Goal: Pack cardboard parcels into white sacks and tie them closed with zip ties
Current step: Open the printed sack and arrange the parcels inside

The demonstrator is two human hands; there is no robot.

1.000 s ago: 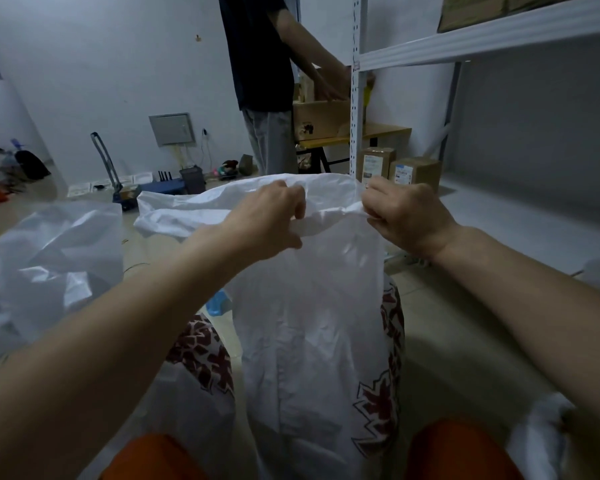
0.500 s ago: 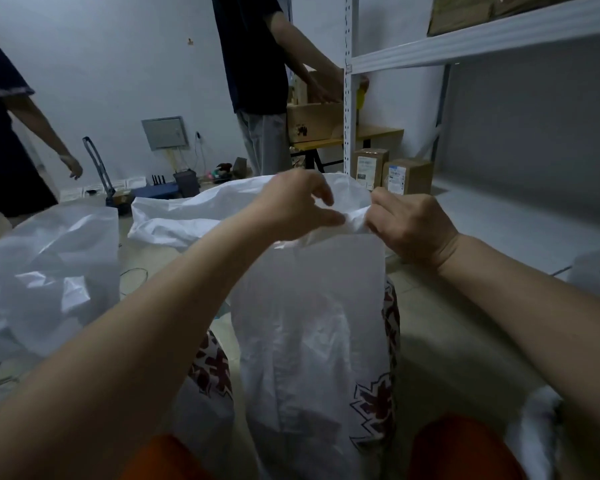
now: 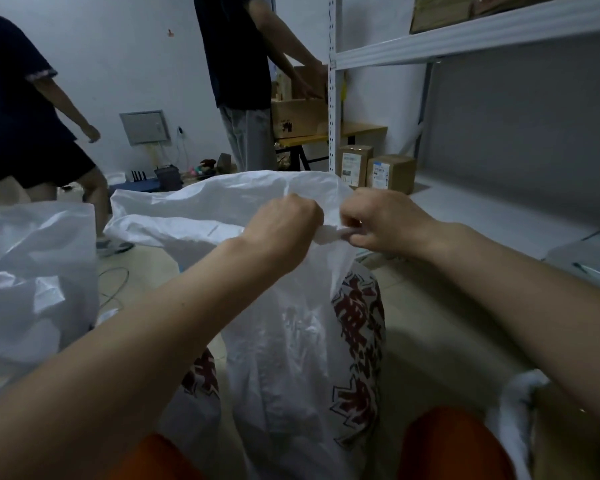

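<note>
A white woven sack (image 3: 291, 341) with dark red print hangs upright between my knees. My left hand (image 3: 281, 230) grips its top edge from the left, fingers curled into the fabric. My right hand (image 3: 381, 220) pinches the same bunched edge just to the right, the two hands nearly touching. The sack's mouth folds away behind my hands. Two small cardboard parcels (image 3: 378, 169) with white labels stand on the lowest shelf beyond. No zip tie is visible.
A second white sack (image 3: 32, 282) bulges at the left; another sack edge (image 3: 513, 410) is at lower right. A grey metal rack (image 3: 499, 209) fills the right. One person (image 3: 243, 81) handles a box at a table; another (image 3: 25, 126) walks at the left.
My hands have drawn closer together, bunching the sack's top edge between them. The person at the left has stepped further into view.
</note>
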